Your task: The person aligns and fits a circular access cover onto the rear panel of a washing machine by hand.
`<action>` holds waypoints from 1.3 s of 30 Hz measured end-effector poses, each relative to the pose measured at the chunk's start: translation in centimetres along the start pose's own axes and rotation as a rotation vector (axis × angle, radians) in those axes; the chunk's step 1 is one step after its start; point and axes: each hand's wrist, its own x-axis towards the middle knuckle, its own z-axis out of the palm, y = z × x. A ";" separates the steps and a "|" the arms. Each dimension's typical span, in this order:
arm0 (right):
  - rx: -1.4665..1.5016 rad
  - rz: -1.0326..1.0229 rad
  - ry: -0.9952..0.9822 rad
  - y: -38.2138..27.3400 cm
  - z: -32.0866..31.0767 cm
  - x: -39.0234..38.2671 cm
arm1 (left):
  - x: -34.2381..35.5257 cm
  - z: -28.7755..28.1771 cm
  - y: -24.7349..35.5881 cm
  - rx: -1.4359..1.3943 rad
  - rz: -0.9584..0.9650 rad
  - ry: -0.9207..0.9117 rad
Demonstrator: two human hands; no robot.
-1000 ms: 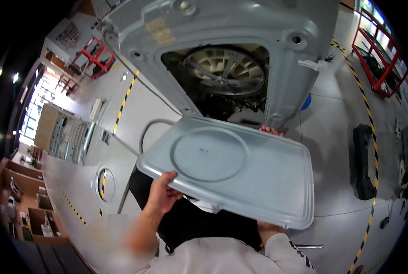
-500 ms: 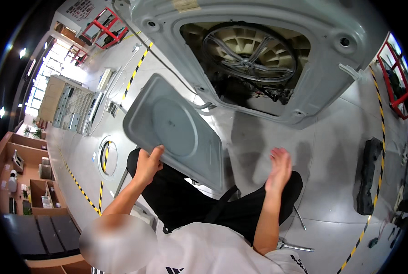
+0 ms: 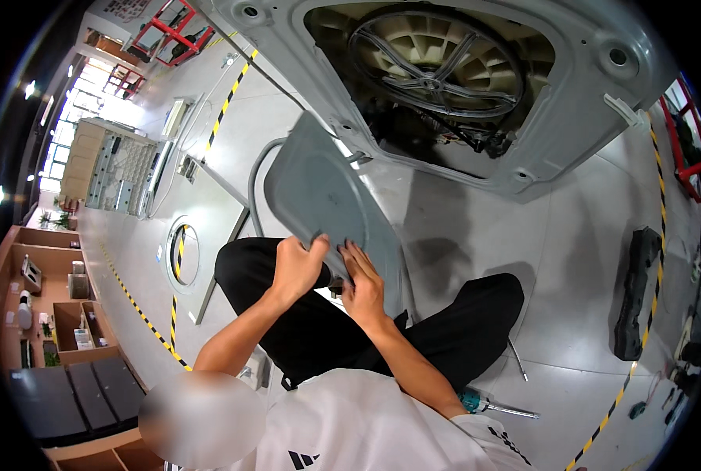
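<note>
A grey rounded-corner cover panel (image 3: pixel 319 184) stands tilted over my lap, a shallow round shape pressed into its face. My left hand (image 3: pixel 295 271) is closed on its near edge, thumb over the face. Beside it my right hand (image 3: pixel 364 289) lies against the same edge, fingers on the panel's face; what its thumb does is hidden. Beyond the panel rises the back of a grey washing machine (image 3: pixel 574 161), its large opening uncovered. Inside that opening sits a spoked pulley wheel (image 3: pixel 431 84), with wiring and dark parts below it.
A grey hose (image 3: pixel 253 192) curves behind the panel. Left of my knee lies a white panel with a round hole (image 3: pixel 223 212). A teal power tool (image 3: pixel 471 401) and a metal rod (image 3: pixel 518 361) lie by my right leg. Farther right is a long black piece (image 3: pixel 635 294).
My right hand has come left from the open air onto the panel. The panel and my left hand have shifted right, and the panel is turned more edge-on. My view has shifted slightly.
</note>
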 end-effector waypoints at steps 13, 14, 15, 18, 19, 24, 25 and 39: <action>0.463 0.184 0.173 4.3 -11.1 2.9 | 7.5 -2.4 -1.0 -0.144 0.212 0.375; 0.504 0.202 0.200 4.5 -11.8 3.1 | 8.2 -2.2 -0.9 -0.160 0.157 0.373; 0.545 0.220 0.229 4.5 -12.6 3.3 | 8.7 -2.0 -0.8 -0.175 0.102 0.370; 0.654 0.213 0.255 5.0 -15.4 4.1 | 10.4 -1.0 -0.5 -0.252 0.035 0.237; 0.688 0.201 0.252 5.1 -16.4 4.2 | 10.7 -0.7 -0.1 -0.273 -0.006 0.182; 0.809 0.250 0.339 5.8 -18.2 6.0 | 13.6 0.3 1.6 -0.355 -0.010 -0.010; 0.850 0.259 0.344 6.1 -18.2 6.4 | 13.9 0.4 1.5 -0.373 -0.018 -0.062; 0.474 0.218 0.389 8.5 -19.2 8.1 | 12.3 3.1 0.3 -0.290 0.100 -0.106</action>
